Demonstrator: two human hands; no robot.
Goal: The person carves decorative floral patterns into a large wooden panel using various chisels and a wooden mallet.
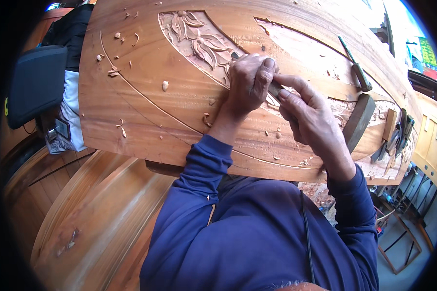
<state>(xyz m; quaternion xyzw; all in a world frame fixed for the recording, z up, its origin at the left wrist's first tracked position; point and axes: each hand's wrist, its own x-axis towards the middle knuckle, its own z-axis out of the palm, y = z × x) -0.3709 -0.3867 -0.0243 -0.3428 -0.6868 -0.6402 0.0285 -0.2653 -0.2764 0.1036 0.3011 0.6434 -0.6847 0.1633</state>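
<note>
A broad wooden panel [150, 104] lies before me, with leaf and flower relief [206, 46] cut into a recessed band. My left hand [250, 80] is closed around the lower part of a carving chisel [275, 89], knuckles up, resting near the lower end of the carved leaves. The chisel's dark tip shows just past that hand, at the edge of the recess. My right hand [306, 104] grips the chisel's upper end, thumb and forefinger along it. Most of the tool is hidden by my fingers, and I cannot tell its blade shape.
Right of my hands lie another chisel [357, 68], a dark wooden block [359, 121] and a cluster of several carving tools [400, 136]. Curled shavings [114, 72] are scattered over the panel. A dark padded object [36, 85] stands beyond its left edge; large wooden boards [97, 208] lie below left.
</note>
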